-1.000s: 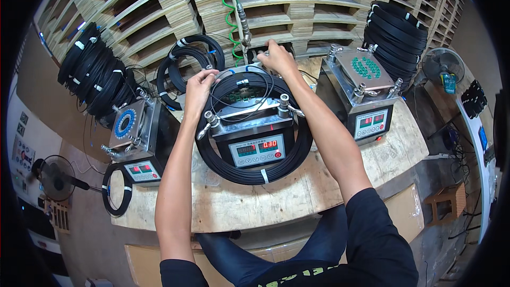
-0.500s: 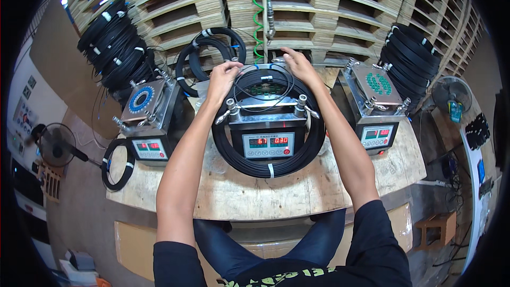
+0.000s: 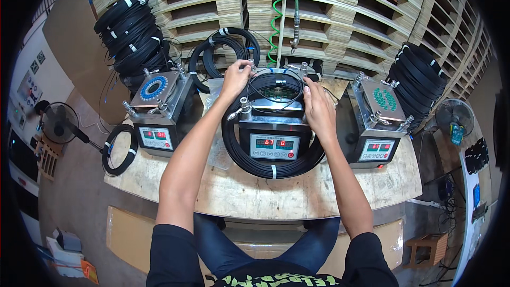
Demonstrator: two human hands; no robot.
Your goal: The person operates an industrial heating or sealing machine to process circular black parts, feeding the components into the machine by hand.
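A thick coil of black cable (image 3: 273, 172) encircles the boxy middle machine (image 3: 273, 123), with a thinner loop lying over its metal top plate. My left hand (image 3: 236, 78) is at the machine's back left corner, thumb and forefinger pinched on a silver clamp post (image 3: 251, 62). At the right side is my right hand (image 3: 320, 109), its fingers stretched forward beside the loop. It covers the front right clamp, so any contact there is hidden. The back right post (image 3: 304, 67) and the front left clamp (image 3: 244, 104) are uncovered.
Similar machines stand left (image 3: 156, 122) and right (image 3: 378, 122), bearing blue and green rings of parts. Tall stacks of black coils rise behind them, left (image 3: 130, 42) and right (image 3: 418, 82). A small coil (image 3: 118, 150) lies at the left. An air gun (image 3: 295, 32) hangs before wooden pallets (image 3: 196, 0).
My right hand has come back from the machine's rear right to its front right side. My left hand stays at the back left post. The whole view has shifted slightly.
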